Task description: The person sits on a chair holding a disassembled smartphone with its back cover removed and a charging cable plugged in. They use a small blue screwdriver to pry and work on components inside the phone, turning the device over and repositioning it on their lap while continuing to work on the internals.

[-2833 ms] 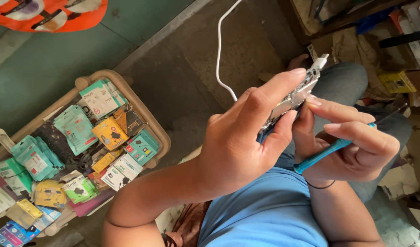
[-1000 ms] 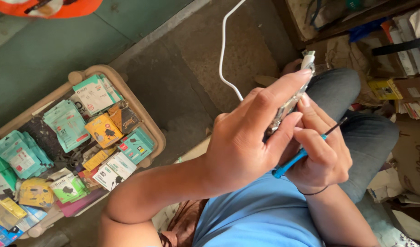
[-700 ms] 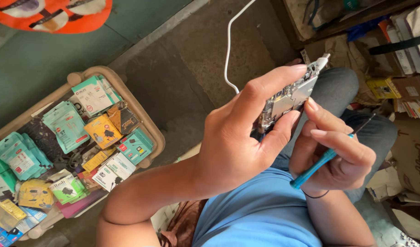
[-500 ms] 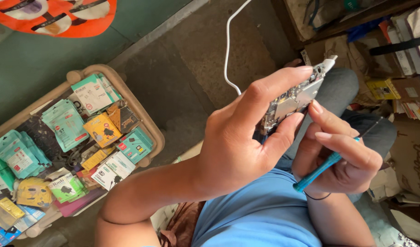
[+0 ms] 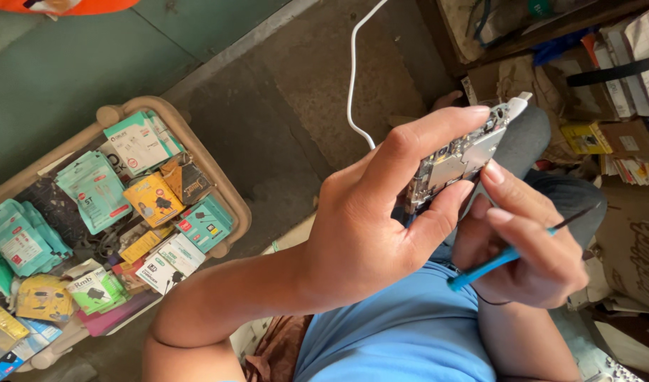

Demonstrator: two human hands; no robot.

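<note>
My left hand (image 5: 370,219) grips an opened phone (image 5: 457,161) with its metal shields and circuit board bare, thumb below and fingers over the top edge. My right hand (image 5: 529,244) sits just to the right and below, pinching a thin tool with a blue handle (image 5: 490,263) and a dark shaft that points up to the right. The right fingertips touch the phone's lower side. Both hands hover above my lap, over a blue shirt (image 5: 402,325) and grey trousers (image 5: 544,155).
A beige plastic basket (image 5: 229,201) at the left holds several packaged phone accessories in teal, yellow and white. A white cable (image 5: 353,78) runs across the concrete floor. Cardboard boxes and clutter (image 5: 621,127) crowd the right side.
The phone stays in my left hand, shifting slightly as the view moves. My right hand with the blue tool has drawn back from the board and now rests lower against the phone's side.
</note>
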